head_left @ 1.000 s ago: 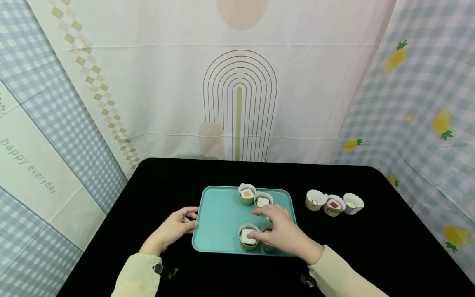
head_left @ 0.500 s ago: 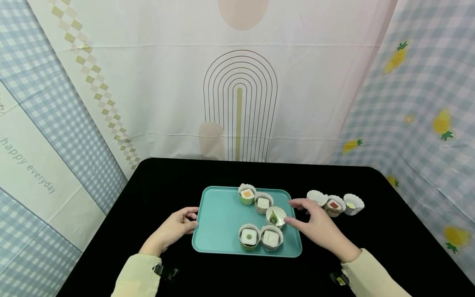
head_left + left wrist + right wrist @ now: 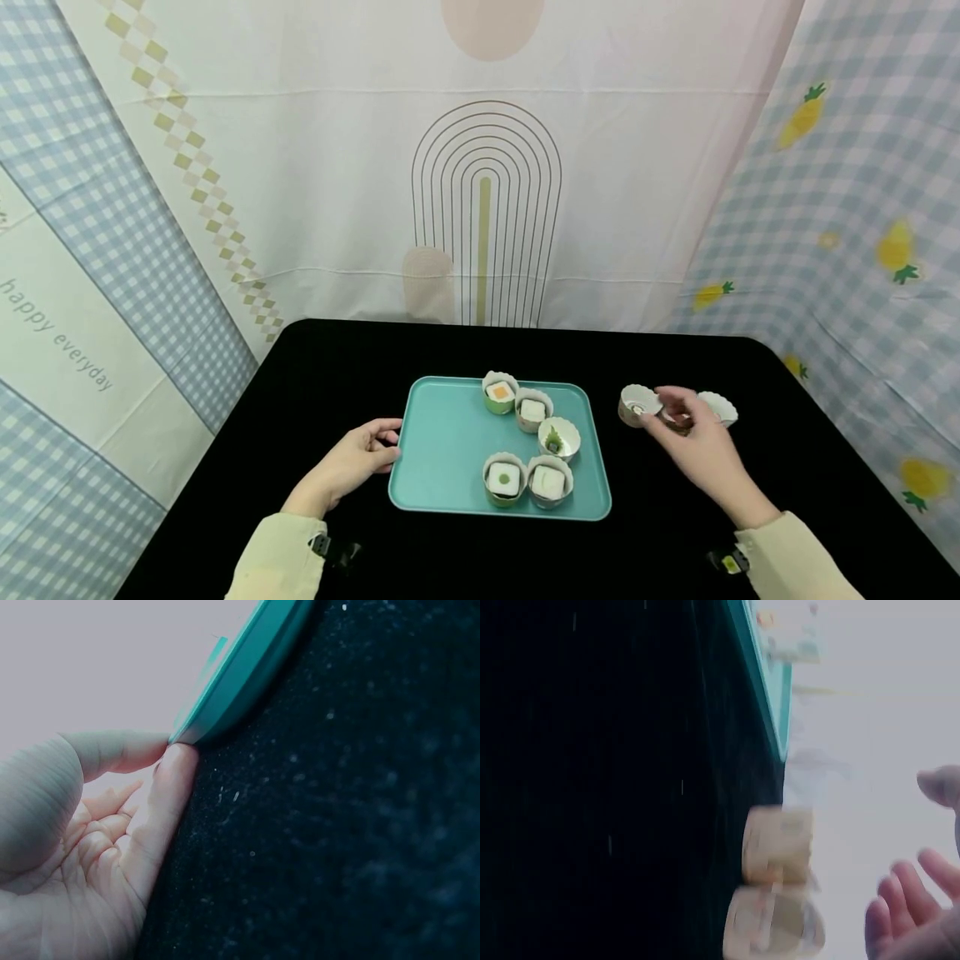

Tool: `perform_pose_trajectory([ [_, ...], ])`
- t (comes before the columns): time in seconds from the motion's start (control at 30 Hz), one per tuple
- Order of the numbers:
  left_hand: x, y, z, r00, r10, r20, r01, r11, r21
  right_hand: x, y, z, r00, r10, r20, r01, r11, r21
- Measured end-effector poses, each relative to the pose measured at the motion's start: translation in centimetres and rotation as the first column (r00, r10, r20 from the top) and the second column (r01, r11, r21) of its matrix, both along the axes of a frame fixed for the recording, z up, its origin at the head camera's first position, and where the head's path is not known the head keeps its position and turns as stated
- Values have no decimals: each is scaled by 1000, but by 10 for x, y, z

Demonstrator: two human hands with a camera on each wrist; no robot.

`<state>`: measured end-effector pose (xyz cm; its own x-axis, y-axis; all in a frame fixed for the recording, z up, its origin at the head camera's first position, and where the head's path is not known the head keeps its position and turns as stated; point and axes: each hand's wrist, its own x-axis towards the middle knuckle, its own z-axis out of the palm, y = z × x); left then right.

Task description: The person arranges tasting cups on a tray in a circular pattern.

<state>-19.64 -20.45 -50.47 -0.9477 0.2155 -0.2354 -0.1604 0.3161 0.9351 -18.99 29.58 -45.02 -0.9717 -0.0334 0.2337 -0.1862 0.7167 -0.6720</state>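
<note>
My left hand (image 3: 347, 463) pinches the left edge of a teal tray (image 3: 438, 442); in the left wrist view, thumb and forefinger meet on its rim (image 3: 225, 682). Several paper cups with small cakes stand on the tray's right half, among them one with a green leafy piece (image 3: 558, 439) and one topped with a green dot (image 3: 504, 478). Off the tray, my right hand (image 3: 703, 450) hovers over a row of three paper cups, fingers parted and holding nothing. It hides most of the middle cup (image 3: 677, 422). The left cup (image 3: 639, 405) and right cup (image 3: 720, 407) show beside it.
Everything lies on a black-covered table (image 3: 337, 367). A white patterned curtain (image 3: 337, 183) hangs behind it, with blue checked cloths at both sides. The right wrist view shows two blurred cups (image 3: 778, 844) below the tray corner.
My right hand has left the cup with the leafy piece on the tray and moved right to the row of cups. My left hand and the tray stay put.
</note>
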Motion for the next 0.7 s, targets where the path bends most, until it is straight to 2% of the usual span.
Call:
perform_pose_trajectory([
  [0.07,0,0,0,1000,-2,2,2,1000,0,-2,13,0,995,-85,-42,84,996,-27],
  [0.13,0,0,0,1000,-4,2,4,1000,0,-5,27,-1,986,-162,-50,159,985,-63],
  [0.23,0,0,0,1000,-2,0,2,1000,-1,-10,48,-2,972,-232,31,234,967,-101],
  [0.3,0,0,0,1000,0,0,0,1000,-2,-14,62,-5,963,-242,116,256,959,-125],
  [0.47,0,0,-1,1000,1,-1,-1,1000,-6,-20,88,-16,934,-203,295,265,946,-187],
  [0.53,0,0,-1,1000,3,-4,-3,1000,-7,-23,96,-19,917,-158,366,253,940,-228],
  [0.6,0,0,-1,1000,4,-6,-4,1000,-8,-26,102,-21,893,-87,442,239,923,-301],
  [0.7,0,1,0,1000,6,-5,-7,1000,-8,-30,110,-24,851,35,523,225,877,-425],
])
